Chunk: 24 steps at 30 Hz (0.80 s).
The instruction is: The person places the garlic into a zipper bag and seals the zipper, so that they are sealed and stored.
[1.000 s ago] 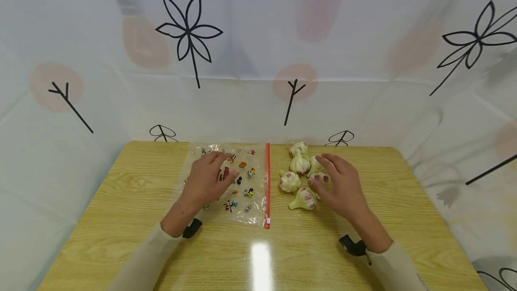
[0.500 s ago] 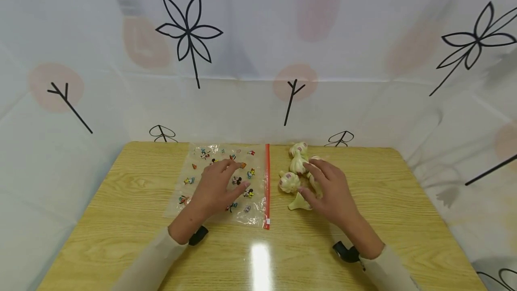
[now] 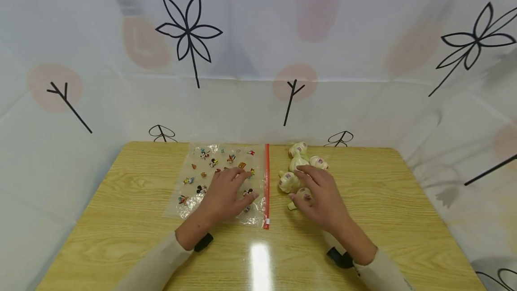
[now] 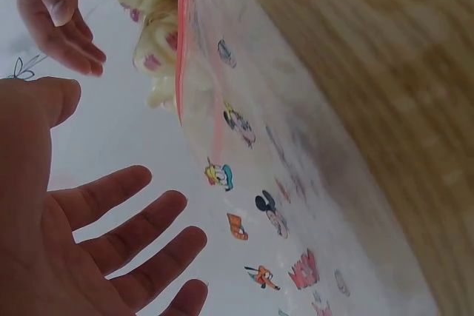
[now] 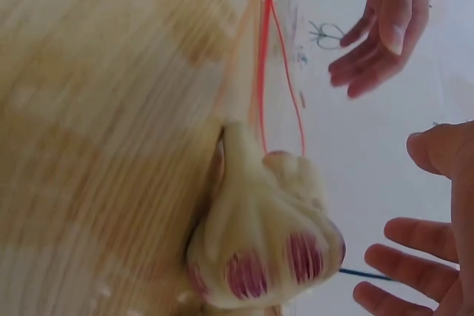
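A clear zip bag (image 3: 210, 172) printed with small cartoon figures lies flat, its red zip strip (image 3: 267, 178) on the right side. My left hand (image 3: 226, 196) hovers over the bag's right half, fingers spread and holding nothing. To the right of the strip, several pale garlic bulbs (image 3: 288, 182) with purple patches lie in a loose cluster. Over the near right part of that cluster is my right hand (image 3: 321, 199), fingers parted around nothing, hiding some bulbs. In the right wrist view, a large bulb (image 5: 252, 227) lies on its side, beside the fingers (image 5: 411, 268) and apart from them.
Everything lies on a wood-grain table (image 3: 121, 210), with a bright light reflection near its front. A white cloth (image 3: 242, 111) with drawn flowers and pink shapes stands behind and at both sides. Dark wrist cameras (image 3: 339, 257) sit below the hands.
Both hands have drifted inward and slightly toward me. The left hand moved right over the bag; the right moved left, uncovering a bulb at the back right. Bag and bulbs look unmoved.
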Motion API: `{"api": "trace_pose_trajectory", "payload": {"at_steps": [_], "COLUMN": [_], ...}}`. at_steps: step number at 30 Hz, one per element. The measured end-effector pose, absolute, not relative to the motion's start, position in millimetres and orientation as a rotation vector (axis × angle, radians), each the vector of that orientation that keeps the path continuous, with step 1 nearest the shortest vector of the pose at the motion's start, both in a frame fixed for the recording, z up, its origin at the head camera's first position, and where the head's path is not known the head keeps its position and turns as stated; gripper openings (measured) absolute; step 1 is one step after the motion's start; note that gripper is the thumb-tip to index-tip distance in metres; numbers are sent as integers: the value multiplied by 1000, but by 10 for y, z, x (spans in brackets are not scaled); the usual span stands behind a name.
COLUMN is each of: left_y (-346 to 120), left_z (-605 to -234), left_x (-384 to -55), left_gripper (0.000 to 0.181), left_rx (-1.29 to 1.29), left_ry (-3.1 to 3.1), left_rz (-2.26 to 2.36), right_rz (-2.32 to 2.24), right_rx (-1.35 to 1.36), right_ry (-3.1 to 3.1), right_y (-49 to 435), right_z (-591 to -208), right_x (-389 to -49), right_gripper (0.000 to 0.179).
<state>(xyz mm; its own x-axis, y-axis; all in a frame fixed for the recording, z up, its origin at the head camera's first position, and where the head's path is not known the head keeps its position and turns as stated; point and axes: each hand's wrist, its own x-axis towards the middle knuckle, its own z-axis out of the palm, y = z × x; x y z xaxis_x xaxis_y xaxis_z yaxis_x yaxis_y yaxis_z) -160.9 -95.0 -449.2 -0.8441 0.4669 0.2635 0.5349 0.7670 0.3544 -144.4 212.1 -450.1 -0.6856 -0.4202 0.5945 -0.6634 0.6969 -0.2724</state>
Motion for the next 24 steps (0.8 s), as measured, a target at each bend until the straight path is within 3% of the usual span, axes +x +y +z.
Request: {"api": "trace_pose_trajectory", "payload": {"at_steps": [24], "left_y": [-729], "left_z": [-4648], "left_x": [-1444], "left_gripper": [56], "left_rx": [-1067], "left_ry": [-2858], "left_rz": [-486], "right_rz": [775], "right_rx": [1004], "right_ry": [-2480], "right_y": [1812], "right_z": [-4663], "right_x": [-1270], "right_gripper": [47]}}
